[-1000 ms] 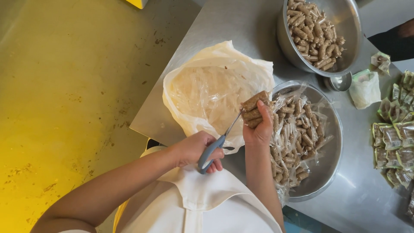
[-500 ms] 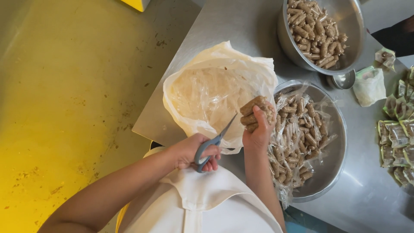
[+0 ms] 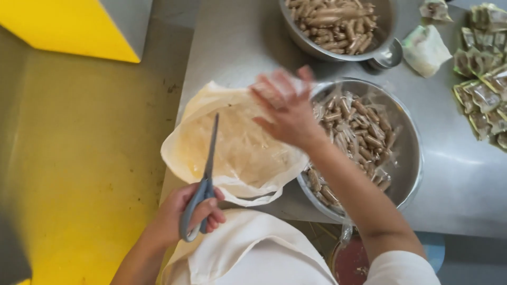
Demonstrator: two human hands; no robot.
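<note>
The steel counter is filling the frame's middle; since a second ago the right hand has let go of its brown bundle and is hovering, fingers spread, over the plastic-lined bin. Right of it, a foil-lined bowl is holding wrapped brown sticks; a bowl at top is holding unwrapped ones. At lower centre, the left hand is gripping closed scissors

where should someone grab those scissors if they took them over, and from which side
Judging by their pose, grip the scissors at the grey loop handles, coming from the near table edge by the left hand. The shut blades point away over the plastic bag, so the handle end looks the safest hold.
</note>
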